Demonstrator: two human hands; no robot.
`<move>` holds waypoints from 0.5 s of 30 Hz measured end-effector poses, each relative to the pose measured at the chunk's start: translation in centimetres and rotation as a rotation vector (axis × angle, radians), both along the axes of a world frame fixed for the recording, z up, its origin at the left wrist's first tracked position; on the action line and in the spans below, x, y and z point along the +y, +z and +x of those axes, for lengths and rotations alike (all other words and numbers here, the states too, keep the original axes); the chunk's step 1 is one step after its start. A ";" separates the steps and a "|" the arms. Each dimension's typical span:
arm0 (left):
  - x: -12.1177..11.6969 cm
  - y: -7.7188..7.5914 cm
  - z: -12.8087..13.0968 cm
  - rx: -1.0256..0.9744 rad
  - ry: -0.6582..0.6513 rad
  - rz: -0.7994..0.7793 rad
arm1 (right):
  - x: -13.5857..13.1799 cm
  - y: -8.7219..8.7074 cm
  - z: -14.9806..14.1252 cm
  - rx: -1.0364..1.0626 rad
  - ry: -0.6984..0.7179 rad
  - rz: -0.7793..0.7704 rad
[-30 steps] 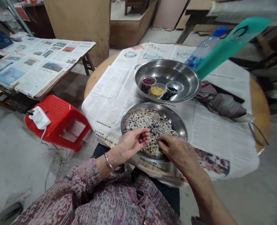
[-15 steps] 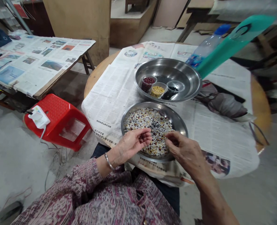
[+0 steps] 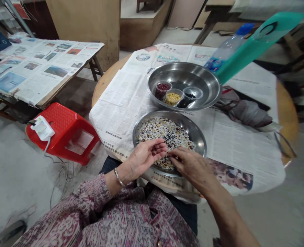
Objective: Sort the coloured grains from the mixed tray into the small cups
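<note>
My left hand (image 3: 149, 152) is cupped palm up over the near side of a steel basin (image 3: 199, 144), with a few dark red beans (image 3: 155, 147) in its curled fingers. My right hand (image 3: 186, 159) is beside its fingertips, thumb and fingers pinched together; what they hold is too small to make out. Under both hands, white rice grains mixed with black, yellow and red beans (image 3: 167, 128) spread over the basin's bottom. Behind it a larger steel basin (image 3: 193, 73) holds clear cups of red beans (image 3: 163, 87), yellow beans (image 3: 172, 98) and black beans (image 3: 190, 96).
Newspaper (image 3: 121, 99) covers the round table. A water bottle (image 3: 226, 48), a green sleeve-like object (image 3: 260, 48) and a crumpled grey bag (image 3: 247, 109) are at the right. A red stool (image 3: 64, 120) bearing a white power adapter (image 3: 42, 127) stands left, near another newspaper-covered table (image 3: 48, 68).
My right hand has moved left across the small basin, bringing its pinched fingers close to my left hand. The left hand stays cupped in nearly the same place.
</note>
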State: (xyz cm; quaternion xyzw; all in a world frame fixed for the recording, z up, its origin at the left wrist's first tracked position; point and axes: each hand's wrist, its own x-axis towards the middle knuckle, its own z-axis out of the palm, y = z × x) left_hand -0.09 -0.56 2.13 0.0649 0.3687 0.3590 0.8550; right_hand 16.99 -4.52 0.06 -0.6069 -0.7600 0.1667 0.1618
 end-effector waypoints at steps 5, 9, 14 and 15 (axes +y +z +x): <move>0.0 0.2 -0.1 0.012 -0.002 -0.011 | 0.0 -0.2 0.1 0.016 -0.043 0.021; 0.0 0.3 0.0 0.040 -0.029 0.006 | 0.0 1.8 0.3 0.192 -0.190 0.071; -0.1 0.7 0.2 0.025 -0.127 -0.009 | 0.1 3.4 0.4 0.362 -0.257 0.054; -0.1 0.7 0.1 0.022 -0.122 -0.006 | 0.1 3.3 0.7 0.348 -0.257 0.035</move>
